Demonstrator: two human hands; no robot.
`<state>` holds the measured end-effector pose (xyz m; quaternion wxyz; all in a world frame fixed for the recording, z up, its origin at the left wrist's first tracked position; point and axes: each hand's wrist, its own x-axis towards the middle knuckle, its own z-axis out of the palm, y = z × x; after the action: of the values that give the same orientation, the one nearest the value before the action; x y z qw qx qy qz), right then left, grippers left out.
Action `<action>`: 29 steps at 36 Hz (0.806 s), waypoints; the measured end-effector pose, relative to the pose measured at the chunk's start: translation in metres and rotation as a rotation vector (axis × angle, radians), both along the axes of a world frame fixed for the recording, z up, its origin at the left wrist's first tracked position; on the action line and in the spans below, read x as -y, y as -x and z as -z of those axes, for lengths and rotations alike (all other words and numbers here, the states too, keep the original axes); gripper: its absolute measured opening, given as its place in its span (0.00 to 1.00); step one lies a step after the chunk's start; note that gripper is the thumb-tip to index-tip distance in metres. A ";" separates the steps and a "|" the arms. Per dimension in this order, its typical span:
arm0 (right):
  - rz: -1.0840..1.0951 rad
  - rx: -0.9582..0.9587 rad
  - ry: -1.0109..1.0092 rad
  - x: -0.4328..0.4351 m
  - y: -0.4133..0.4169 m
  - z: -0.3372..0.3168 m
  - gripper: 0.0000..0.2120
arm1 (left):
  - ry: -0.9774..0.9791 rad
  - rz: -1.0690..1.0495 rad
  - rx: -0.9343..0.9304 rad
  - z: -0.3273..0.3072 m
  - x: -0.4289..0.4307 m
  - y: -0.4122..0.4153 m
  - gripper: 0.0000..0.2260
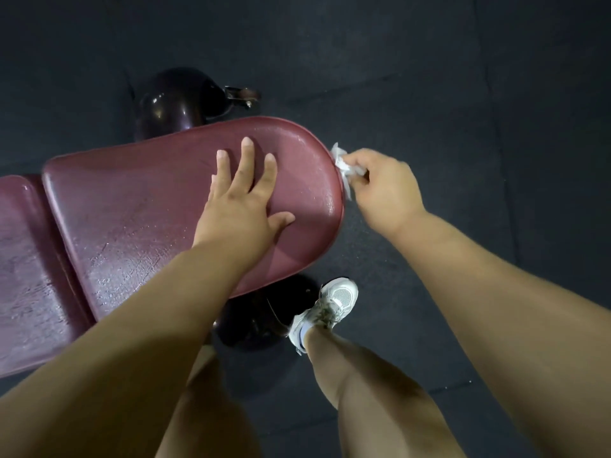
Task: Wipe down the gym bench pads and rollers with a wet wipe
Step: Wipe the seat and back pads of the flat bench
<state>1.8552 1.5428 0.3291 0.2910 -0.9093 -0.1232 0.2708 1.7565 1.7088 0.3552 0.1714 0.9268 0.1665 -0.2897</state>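
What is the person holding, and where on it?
The right hand pinches the wet wipe by its bunched middle, at the rounded end of the bench pad. The left hand lies flat on the pad, holding nothing.

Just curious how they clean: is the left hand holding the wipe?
No, the left hand lies flat on the maroon pad; the right hand pinches the wet wipe.

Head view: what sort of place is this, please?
Most likely a gym. A maroon padded bench fills the left side, a dark shiny roller sits beyond it, and the floor is dark matting with seams. The right hand holds a wet wipe at the pad's end.
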 end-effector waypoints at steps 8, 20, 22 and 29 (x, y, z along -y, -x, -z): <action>0.000 -0.140 0.018 0.033 0.090 -0.014 0.05 | 0.034 0.000 0.031 0.003 -0.002 0.002 0.35; 0.546 -0.007 -0.128 -0.006 0.081 0.002 0.15 | 0.086 0.109 0.075 -0.016 -0.019 0.021 0.29; 0.621 0.010 -0.113 -0.010 0.098 0.005 0.16 | 0.084 0.173 0.088 -0.019 -0.024 0.034 0.27; 0.600 -0.100 -0.157 -0.040 0.205 0.004 0.15 | 0.137 0.327 0.122 -0.016 -0.048 0.089 0.24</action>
<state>1.6502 1.5831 0.3253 0.4331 -0.8653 0.1444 0.2069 1.6675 1.7568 0.3711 0.1945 0.9435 -0.0173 -0.2678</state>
